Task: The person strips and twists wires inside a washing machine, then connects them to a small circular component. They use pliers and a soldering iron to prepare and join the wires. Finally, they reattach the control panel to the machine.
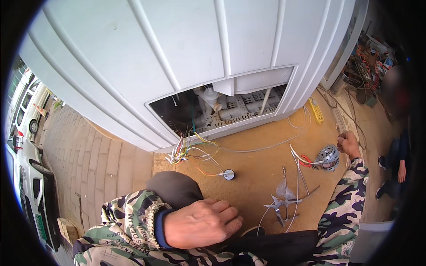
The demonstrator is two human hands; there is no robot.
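My left hand (205,223) rests low over my lap, back up, with the fingers curled in; nothing shows in them, though the palm is hidden. At the right, my right hand (348,144) has its fingers bent together beside a silver electric motor (328,158). Whether the fingertips hold something small or touch the motor, I cannot tell. White wires run left from the motor, past red-handled pliers (305,161). A multi-armed metal wrench (281,203) and a long socket tool (285,181) lie on the floor, a clear plastic bag (285,191) among them.
A white ribbed appliance cabinet (195,44) stands ahead with an open lower bay (230,108). Loose coloured wires (179,153) spill out to a small round capacitor (229,174). A yellow power strip (316,111) lies right. Another person's legs (390,166) show far right; cars (31,173) stand left.
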